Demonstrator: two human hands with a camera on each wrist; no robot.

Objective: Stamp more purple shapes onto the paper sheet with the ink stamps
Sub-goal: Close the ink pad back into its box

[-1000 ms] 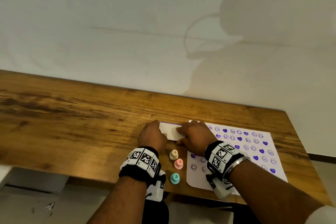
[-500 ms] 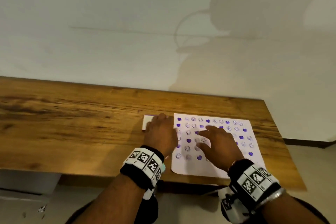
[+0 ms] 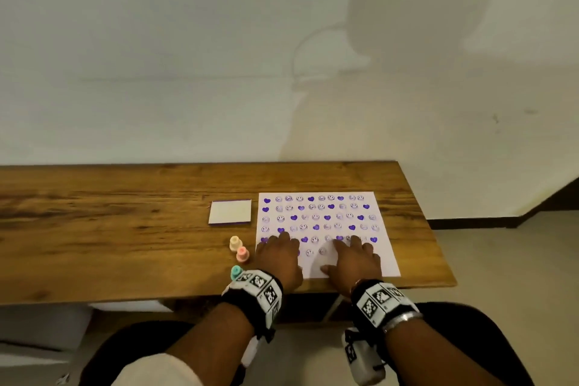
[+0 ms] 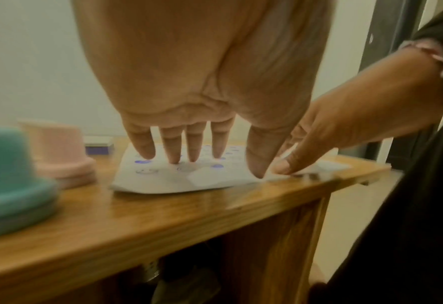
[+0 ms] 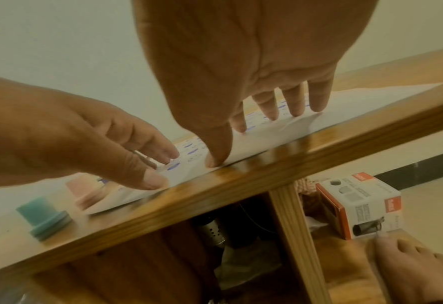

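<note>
since both hands sit flat on near strip of paper sheet [image 3: 380, 247], likely steadying it square at desk [image 3: 125, 247] edge before next stamp. left hand [image 3: 277, 257] fingers straight, spread, tips on paper; right hand [image 3: 355, 258] same, thumb near front edge; neither holds stamp. just left of sheet, within left reach: teal stamp [image 3: 235, 272] nearest, pink stamp [image 3: 242, 254], cream stamp [image 3: 235, 243], all upright. farther: ink pad [image 3: 230, 212], lid closed, beside sheet's far corner. purple rows fill far part; near strip bare, presumably next.
</note>
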